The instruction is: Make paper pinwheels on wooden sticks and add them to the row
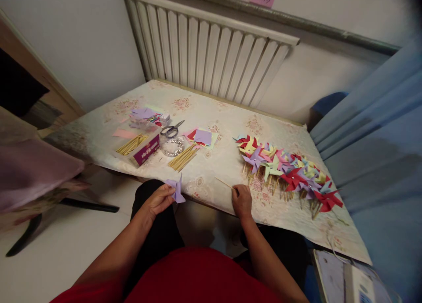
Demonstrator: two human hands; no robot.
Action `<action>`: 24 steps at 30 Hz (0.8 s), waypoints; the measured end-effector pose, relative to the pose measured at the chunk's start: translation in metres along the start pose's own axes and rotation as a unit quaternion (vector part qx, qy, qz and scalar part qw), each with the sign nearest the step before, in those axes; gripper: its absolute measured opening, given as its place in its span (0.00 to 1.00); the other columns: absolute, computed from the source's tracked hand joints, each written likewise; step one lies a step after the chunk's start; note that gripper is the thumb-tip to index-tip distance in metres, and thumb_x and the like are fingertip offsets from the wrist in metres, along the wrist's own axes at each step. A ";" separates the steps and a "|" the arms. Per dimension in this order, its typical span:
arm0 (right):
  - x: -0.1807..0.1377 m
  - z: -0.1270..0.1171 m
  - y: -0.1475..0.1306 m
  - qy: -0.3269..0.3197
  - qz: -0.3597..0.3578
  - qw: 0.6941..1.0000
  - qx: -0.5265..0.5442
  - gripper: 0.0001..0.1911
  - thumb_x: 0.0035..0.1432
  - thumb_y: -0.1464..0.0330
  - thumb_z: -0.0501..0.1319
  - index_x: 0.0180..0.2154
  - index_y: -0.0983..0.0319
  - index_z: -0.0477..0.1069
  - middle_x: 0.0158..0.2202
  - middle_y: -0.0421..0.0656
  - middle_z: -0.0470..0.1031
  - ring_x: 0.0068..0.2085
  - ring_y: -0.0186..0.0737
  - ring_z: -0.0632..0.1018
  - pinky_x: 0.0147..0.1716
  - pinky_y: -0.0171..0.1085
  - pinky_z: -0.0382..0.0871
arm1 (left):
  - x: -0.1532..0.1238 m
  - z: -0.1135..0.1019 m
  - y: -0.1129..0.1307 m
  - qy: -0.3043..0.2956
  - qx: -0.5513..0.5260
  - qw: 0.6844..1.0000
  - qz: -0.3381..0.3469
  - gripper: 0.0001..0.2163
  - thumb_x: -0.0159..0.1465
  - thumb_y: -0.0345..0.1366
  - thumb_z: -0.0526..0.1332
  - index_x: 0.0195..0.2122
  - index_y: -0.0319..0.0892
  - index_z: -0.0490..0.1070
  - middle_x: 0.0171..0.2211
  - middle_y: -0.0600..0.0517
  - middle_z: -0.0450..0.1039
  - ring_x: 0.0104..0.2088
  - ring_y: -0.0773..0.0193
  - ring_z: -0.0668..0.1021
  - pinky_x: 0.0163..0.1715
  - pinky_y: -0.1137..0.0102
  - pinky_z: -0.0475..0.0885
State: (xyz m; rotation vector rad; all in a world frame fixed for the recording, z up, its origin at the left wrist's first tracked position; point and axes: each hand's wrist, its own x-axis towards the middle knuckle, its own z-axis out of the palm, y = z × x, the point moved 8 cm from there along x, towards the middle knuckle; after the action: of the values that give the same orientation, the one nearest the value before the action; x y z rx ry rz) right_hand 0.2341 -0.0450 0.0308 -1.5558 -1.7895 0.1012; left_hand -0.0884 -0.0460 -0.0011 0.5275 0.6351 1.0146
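My left hand (158,199) is closed on a lilac paper pinwheel head (176,190) at the table's near edge. My right hand (241,199) pinches a thin wooden stick (223,182) that lies slanted on the tablecloth. To the right, several finished paper pinwheels (286,170) in red, purple, yellow and green lie in a row. A loose bundle of wooden sticks (182,157) lies in the middle of the table.
An open box of sticks (139,148), scissors (172,129), a coil of pearl pins (172,146) and coloured paper squares (201,137) sit on the table (217,114). A radiator (211,48) stands behind. Blue fabric (379,145) is at the right.
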 end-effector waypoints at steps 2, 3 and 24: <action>0.000 0.000 0.000 -0.001 -0.001 1.000 0.002 0.06 0.62 0.69 0.55 0.33 0.59 0.70 0.33 0.44 0.72 0.40 0.45 0.69 0.42 0.42 0.63 | 0.000 0.002 0.001 -0.005 0.000 1.000 0.001 0.11 0.51 0.30 0.72 0.35 0.34 0.77 0.29 0.46 0.80 0.29 0.63 0.81 0.33 0.72 0.76; 0.000 0.000 -0.001 -0.001 -0.001 1.000 0.003 0.07 0.62 0.69 0.55 0.33 0.59 0.70 0.33 0.44 0.72 0.40 0.45 0.69 0.41 0.42 0.64 | 0.000 0.002 0.001 -0.007 0.001 1.000 0.001 0.11 0.52 0.30 0.72 0.35 0.34 0.76 0.30 0.45 0.80 0.29 0.62 0.81 0.33 0.72 0.76; -0.001 0.000 0.000 0.003 -0.002 1.000 -0.003 0.06 0.62 0.70 0.55 0.33 0.59 0.69 0.33 0.44 0.72 0.40 0.45 0.69 0.42 0.42 0.63 | 0.000 0.001 -0.001 -0.005 -0.005 1.000 -0.006 0.11 0.51 0.30 0.72 0.35 0.34 0.77 0.30 0.45 0.80 0.29 0.62 0.80 0.33 0.72 0.75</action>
State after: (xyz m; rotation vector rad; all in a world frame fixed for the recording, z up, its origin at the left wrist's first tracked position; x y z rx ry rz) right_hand 0.2343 -0.0455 0.0301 -1.5549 -1.7913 0.0888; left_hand -0.0875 -0.0465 -0.0012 0.5200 0.6233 1.0029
